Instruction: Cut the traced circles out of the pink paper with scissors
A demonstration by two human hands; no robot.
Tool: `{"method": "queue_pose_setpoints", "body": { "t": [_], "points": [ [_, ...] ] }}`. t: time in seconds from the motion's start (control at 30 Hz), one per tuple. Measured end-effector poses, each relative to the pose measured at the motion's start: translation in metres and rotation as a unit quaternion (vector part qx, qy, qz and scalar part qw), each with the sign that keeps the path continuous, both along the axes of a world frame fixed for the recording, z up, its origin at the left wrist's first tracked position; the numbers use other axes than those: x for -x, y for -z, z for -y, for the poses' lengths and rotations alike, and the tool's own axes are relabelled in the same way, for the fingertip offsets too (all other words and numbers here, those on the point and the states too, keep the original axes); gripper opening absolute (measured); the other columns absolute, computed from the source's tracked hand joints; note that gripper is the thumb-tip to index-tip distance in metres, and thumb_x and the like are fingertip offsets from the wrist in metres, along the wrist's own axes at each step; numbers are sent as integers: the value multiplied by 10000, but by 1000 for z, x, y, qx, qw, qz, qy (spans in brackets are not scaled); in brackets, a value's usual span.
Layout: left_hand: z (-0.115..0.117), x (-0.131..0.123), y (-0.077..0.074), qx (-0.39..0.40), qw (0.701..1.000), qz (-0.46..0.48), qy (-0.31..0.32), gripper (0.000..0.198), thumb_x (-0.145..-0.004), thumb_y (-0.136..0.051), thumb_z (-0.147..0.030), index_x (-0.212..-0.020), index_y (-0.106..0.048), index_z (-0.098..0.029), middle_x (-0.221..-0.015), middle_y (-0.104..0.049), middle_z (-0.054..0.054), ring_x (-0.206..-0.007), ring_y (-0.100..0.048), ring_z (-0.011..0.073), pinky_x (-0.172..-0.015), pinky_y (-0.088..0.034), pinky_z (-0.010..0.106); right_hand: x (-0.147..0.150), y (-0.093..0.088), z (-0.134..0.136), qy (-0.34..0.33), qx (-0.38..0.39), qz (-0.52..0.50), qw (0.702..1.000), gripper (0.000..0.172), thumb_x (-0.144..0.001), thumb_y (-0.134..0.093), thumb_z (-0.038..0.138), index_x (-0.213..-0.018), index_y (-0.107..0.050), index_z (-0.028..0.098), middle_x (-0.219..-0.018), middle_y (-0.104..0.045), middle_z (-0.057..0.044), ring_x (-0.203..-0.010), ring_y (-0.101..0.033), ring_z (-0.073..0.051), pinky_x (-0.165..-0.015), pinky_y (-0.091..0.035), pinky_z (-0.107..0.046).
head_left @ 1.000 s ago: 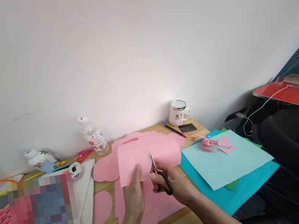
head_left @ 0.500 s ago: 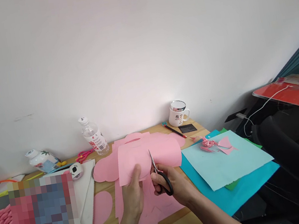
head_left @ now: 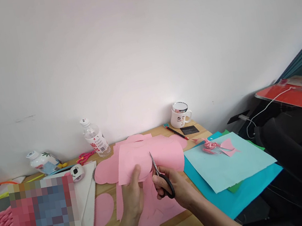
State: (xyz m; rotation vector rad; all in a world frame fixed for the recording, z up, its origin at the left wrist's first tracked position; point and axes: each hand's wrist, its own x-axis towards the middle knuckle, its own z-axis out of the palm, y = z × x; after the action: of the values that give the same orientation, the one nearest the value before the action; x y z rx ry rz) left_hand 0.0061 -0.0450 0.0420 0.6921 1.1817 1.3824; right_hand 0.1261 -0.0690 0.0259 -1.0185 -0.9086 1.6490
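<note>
A sheet of pink paper [head_left: 124, 163] is pinched in my left hand [head_left: 134, 195], the thumb pressed on its face and the other fingers behind it. Faint round outlines show on the sheet, and its right part curls over. Black-handled scissors [head_left: 165, 184] are gripped by my right hand [head_left: 176, 186], their blades pointing up and away at the paper, beside the left thumb. Under both hands lie more pink sheets [head_left: 167, 208] and cut pink shapes. A loose pink oval [head_left: 105, 209] rests on the table left of my left wrist.
To the right, pink scraps [head_left: 227, 146] lie on a light blue sheet [head_left: 216, 173]. A white mug [head_left: 179, 119], a pencil [head_left: 177, 131] and a black card [head_left: 190, 130] are near the wall. A bottle [head_left: 98, 141] and pink scissors [head_left: 84, 157] stand and lie back left.
The left part of the pink sheet has tilted and shifted slightly left and up with my left hand. The scissors have hardly moved at the paper.
</note>
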Motion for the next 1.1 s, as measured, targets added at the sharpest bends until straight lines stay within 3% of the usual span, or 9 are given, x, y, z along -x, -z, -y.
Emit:
{"method": "queue_pose_setpoints", "body": {
  "t": [0.1,0.23,0.3,0.4,0.5,0.57,0.8,1.1],
  "points": [
    [2,-6,3,22,1000,7,21,380,-619,-744,-502,-782,-686,-164,-692,-712,76,-684,-683,269,-513,-519,330,8,4,1,8,8,3,1000,397,-642,-769,474,-713,-508,183,-488,-466,72,-460,-426,-92,-508,-433,-276],
    [4,-15,8,42,999,-28,1,468,-617,-737,-535,-855,-659,-140,-663,-694,73,-532,-652,243,-314,-378,262,15,6,2,30,14,21,999,399,-626,-766,477,-685,-494,191,-454,-478,70,-439,-433,-96,-496,-387,-256],
    [3,-16,10,37,998,-40,-22,484,-616,-747,-508,-889,-661,-119,-710,-700,80,-555,-657,233,-352,-420,266,15,6,1,30,3,19,999,384,-636,-760,466,-694,-495,194,-454,-481,69,-443,-431,-97,-491,-356,-244],
    [1,-12,12,2,999,-34,-6,464,-620,-765,-449,-922,-676,-108,-860,-722,113,-752,-691,263,-567,-538,323,10,4,-2,29,-14,22,999,377,-629,-776,441,-739,-517,189,-508,-484,63,-496,-442,-104,-516,-341,-245],
    [-1,-5,11,-23,999,-43,6,449,-619,-783,-404,-958,-690,-125,-997,-724,129,-979,-664,294,-804,-530,370,5,0,-4,26,-41,9,999,406,-599,-807,430,-758,-525,186,-598,-456,58,-563,-423,-101,-573,-364,-262],
    [-2,-2,9,-33,997,-63,7,446,-619,-789,-390,-977,-695,-141,-1040,-723,119,-1031,-647,290,-882,-500,379,3,-3,-5,19,-56,-1,998,421,-594,-815,444,-755,-523,187,-628,-438,56,-588,-409,-101,-600,-377,-274],
    [-5,0,3,-55,994,-96,15,438,-608,-784,-417,-944,-696,-149,-1012,-718,102,-1020,-632,281,-901,-479,376,0,-10,-4,9,-63,10,998,463,-593,-807,492,-801,-532,184,-634,-448,50,-612,-474,-123,-606,-396,-287],
    [-6,3,-8,-59,988,-131,54,395,-608,-747,-479,-810,-663,-151,-805,-693,57,-786,-627,222,-700,-500,324,1,-7,-2,16,-61,17,998,396,-654,-764,456,-769,-509,176,-638,-465,55,-564,-491,-107,-586,-406,-279]
  ]
}}
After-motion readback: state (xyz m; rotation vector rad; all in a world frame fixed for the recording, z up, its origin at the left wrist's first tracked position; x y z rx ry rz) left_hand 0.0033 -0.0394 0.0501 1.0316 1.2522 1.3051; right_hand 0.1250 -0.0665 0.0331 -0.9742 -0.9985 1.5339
